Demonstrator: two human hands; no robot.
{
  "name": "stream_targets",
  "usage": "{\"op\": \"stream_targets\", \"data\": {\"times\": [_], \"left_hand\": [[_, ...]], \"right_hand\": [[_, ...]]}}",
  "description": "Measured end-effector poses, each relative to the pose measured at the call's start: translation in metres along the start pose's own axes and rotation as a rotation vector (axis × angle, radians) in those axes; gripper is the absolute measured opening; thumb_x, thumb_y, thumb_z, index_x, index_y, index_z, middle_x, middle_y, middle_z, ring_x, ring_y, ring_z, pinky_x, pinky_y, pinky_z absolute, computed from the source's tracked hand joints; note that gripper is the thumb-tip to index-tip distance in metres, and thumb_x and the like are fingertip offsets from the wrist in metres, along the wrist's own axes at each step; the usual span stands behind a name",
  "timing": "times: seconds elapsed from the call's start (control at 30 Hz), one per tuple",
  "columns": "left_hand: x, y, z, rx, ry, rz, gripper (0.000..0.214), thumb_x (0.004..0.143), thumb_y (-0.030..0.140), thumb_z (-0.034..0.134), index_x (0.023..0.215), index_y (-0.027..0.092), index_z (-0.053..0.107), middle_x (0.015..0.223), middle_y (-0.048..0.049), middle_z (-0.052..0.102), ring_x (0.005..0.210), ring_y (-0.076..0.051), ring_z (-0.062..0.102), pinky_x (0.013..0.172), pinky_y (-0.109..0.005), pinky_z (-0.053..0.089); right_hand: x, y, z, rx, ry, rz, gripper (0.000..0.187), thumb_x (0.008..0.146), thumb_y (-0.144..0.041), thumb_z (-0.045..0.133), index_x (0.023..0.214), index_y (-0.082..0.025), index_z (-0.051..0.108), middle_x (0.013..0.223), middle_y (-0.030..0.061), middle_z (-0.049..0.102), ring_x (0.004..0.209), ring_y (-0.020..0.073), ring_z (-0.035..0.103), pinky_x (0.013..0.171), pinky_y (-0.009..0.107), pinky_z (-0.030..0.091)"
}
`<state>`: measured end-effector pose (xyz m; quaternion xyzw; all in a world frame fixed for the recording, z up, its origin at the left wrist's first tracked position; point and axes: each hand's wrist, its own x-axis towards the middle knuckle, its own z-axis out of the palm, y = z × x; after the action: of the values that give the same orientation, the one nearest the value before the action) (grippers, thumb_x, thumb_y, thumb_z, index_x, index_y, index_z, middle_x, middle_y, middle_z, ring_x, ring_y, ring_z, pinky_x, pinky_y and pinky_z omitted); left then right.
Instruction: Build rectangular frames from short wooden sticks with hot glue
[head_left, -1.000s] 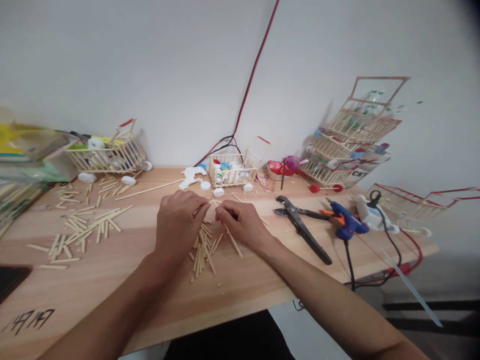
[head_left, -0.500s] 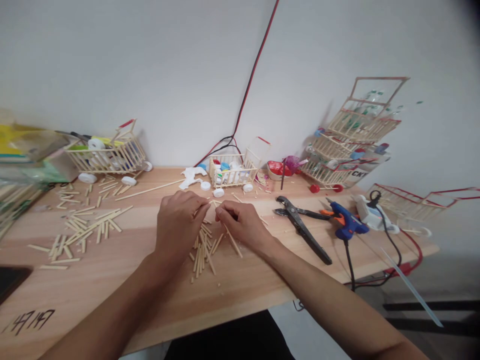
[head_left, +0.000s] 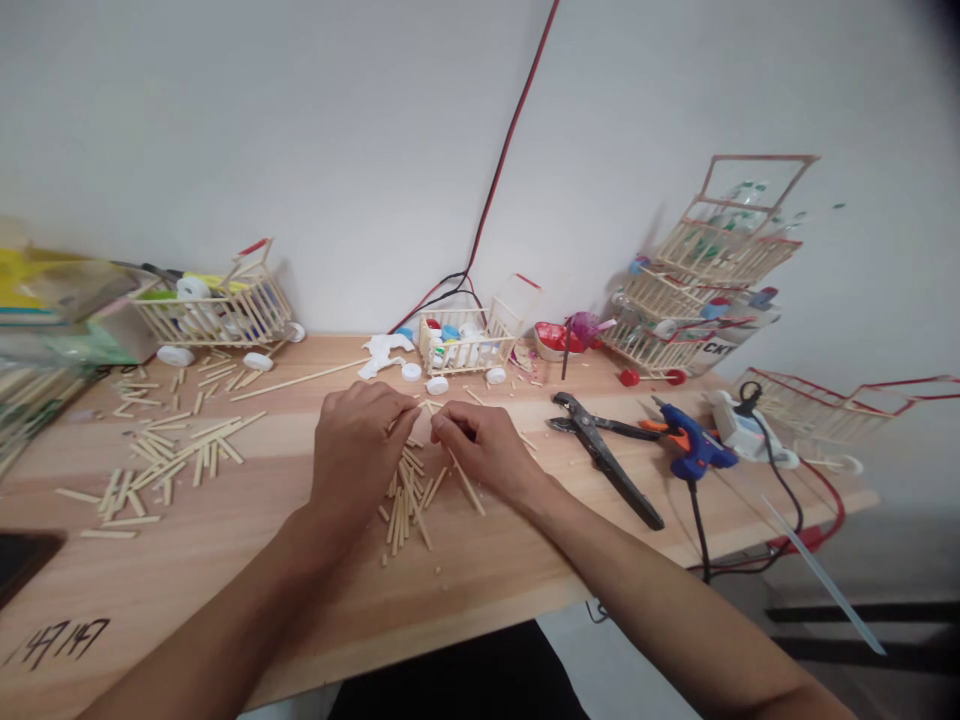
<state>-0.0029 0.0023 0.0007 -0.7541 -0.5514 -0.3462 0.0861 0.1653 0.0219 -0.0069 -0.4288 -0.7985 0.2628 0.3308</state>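
Observation:
My left hand [head_left: 364, 435] is closed in a pinch above the table, its fingertips close to those of my right hand. Whatever lies between its thumb and forefinger is too small or hidden to make out. My right hand [head_left: 486, 447] is curled round a thin wooden stick [head_left: 468, 484], whose near end slants out below the fingers towards me. Beneath and between both hands lies a loose pile of short cut wooden sticks [head_left: 403, 505]. A small stick cart [head_left: 469, 350] with white wheels, filled with bottle caps, stands just behind them.
More cut sticks [head_left: 161, 455] lie scattered on the left, before another cart [head_left: 217, 310]. Black-handled pliers [head_left: 606, 462], a blue glue gun [head_left: 694, 440] and a power strip [head_left: 742, 425] with cables lie at right. Stacked carts [head_left: 697, 270] stand against the wall. A dark device [head_left: 26, 560] is at the left edge.

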Motion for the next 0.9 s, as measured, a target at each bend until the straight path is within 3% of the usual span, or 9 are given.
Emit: {"op": "stream_targets", "data": {"times": [0.9], "left_hand": [[0.0015, -0.0021, -0.0011, 0.005, -0.054, -0.039, 0.018, 0.088, 0.029, 0.052, 0.084, 0.023, 0.068, 0.085, -0.003, 0.07, 0.086, -0.023, 0.059, 0.076, -0.036, 0.038]], "right_hand": [[0.0016, 0.0015, 0.0029, 0.061, -0.029, 0.07, 0.028, 0.091, -0.03, 0.046, 0.076, -0.016, 0.065, 0.058, -0.0037, 0.053, 0.056, 0.0084, 0.045, 0.054, 0.02, 0.031]]}}
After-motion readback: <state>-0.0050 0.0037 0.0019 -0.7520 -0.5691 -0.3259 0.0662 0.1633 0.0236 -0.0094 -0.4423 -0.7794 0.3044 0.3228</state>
